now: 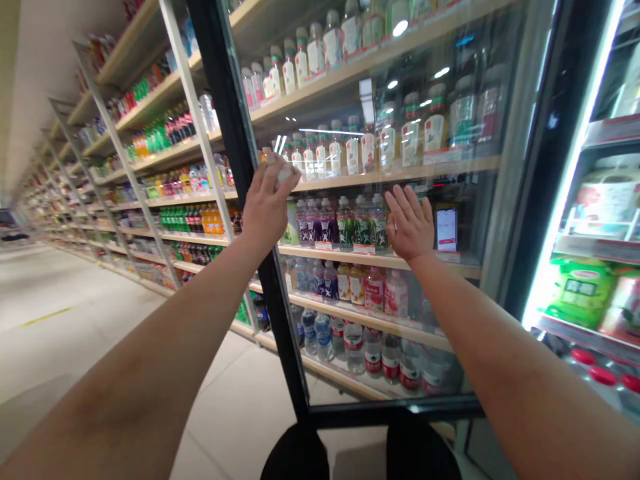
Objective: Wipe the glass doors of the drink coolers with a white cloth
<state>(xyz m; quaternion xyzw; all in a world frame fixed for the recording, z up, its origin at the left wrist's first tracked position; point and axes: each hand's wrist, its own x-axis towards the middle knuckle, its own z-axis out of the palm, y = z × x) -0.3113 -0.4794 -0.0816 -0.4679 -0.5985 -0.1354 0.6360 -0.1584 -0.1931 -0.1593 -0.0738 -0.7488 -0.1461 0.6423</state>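
1. Left of centre in the frame: left hand (267, 203) with fingers bent round a pale crumpled cloth (287, 175), perhaps tissue, held at the glass door (465, 183) beside its black edge (280, 313).
2. Right of centre: right hand (413, 223) spread nearly flat, palm towards the pane. Cannot tell if touching the glass or just short of it; nothing clearly gripped.
3. Apparent step in hand, judging by the pose: pressing or rubbing with the cloth. To do this well, fold the bunch into a flat pad and keep bare fingertips off the glass.
4. Work along the black edge in straight, overlapping strokes with light, even pressure. Steady the door against swinging, preferably by the edge rather than with a bare palm on the pane.
5. Check for smears from a slant, looking past the bright ceiling reflections across the upper middle of the frame.
6. Upper middle, through the glass: white-labelled bottles (387, 143) with small red marks, too fine to read.
7. Centre: dark purple bottles (327, 220) with pale, bold lettering, not legible. Lower down, pink-labelled bottles (374, 288) and red-banded water bottles (355, 347), also unreadable.
8. Right of centre: lit screen (447, 230) with tiny text. Right edge of the frame: green packet (580, 290) with large, blurred characters.
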